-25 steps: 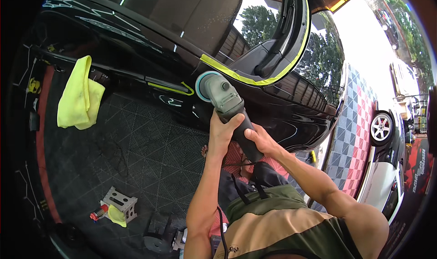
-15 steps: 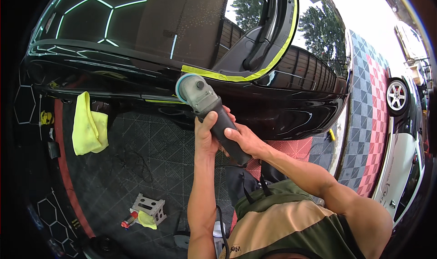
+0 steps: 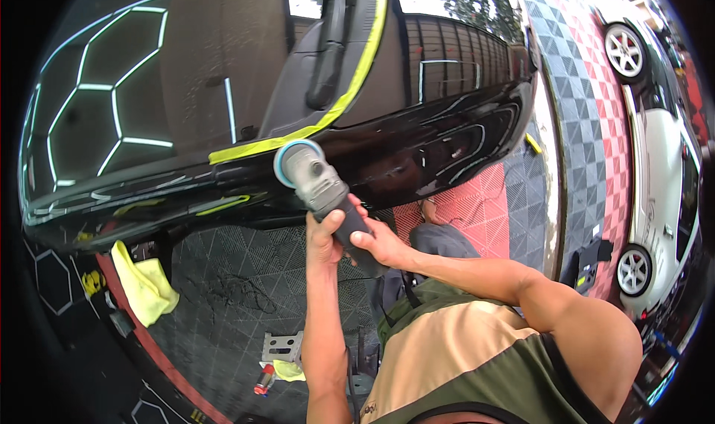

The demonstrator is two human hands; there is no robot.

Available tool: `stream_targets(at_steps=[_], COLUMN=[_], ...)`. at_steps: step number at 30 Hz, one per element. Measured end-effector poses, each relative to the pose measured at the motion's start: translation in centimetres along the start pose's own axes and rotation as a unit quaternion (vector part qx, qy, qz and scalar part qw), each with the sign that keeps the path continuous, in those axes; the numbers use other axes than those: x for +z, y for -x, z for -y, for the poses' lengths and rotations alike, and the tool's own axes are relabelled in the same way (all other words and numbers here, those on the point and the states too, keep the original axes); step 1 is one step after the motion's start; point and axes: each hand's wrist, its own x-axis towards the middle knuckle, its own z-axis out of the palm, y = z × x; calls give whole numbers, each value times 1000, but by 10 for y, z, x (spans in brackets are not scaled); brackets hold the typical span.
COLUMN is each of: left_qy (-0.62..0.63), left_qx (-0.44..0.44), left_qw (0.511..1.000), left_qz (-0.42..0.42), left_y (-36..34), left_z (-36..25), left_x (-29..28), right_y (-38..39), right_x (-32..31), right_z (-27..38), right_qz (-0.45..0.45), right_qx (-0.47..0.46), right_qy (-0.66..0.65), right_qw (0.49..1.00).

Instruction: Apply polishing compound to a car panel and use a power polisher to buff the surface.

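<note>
Both my hands are wrapped around a polisher (image 3: 316,189) with a grey head, a dark body and a blue-edged pad. My left hand (image 3: 325,238) holds it from the left side, thumb on top. My right hand (image 3: 378,239) grips the body from the right, a little nearer to me. The polisher's pad (image 3: 281,163) is at the glossy black car (image 3: 439,145), just below a strip of yellow-green masking tape (image 3: 261,145). That tape curves up beside the base of the windshield. The pad's contact face is hidden.
A yellow cloth (image 3: 143,286) hangs at the left beside the car. On the dark tiled floor (image 3: 216,305) are a grey step stool (image 3: 281,346), a red bottle (image 3: 264,379), a smaller yellow cloth (image 3: 289,370) and a cable. A white car (image 3: 659,178) stands at the right.
The polisher has moved right along the black car, from near the tape's left end to farther along the strip. My view has shifted too; both hands keep their grip.
</note>
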Motion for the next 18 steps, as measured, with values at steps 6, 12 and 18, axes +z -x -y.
stream_targets(at_steps=[6,12,18], left_qy=[-15,-48,-100], left_qx=[-22,-73,-113], left_qw=[999,994,981], left_qz=[20,61,119], left_y=[-14,-29,-57], left_z=[24,56,83], left_x=[27,37,68], right_y=[13,27,39], right_x=[-24,-55,-89], right_z=[-20,-36,-45], right_qz=[-51,-87,-104], right_qx=[-33,-39,-83], right_qy=[-28,-33,-161], right_qw=[998,995,978])
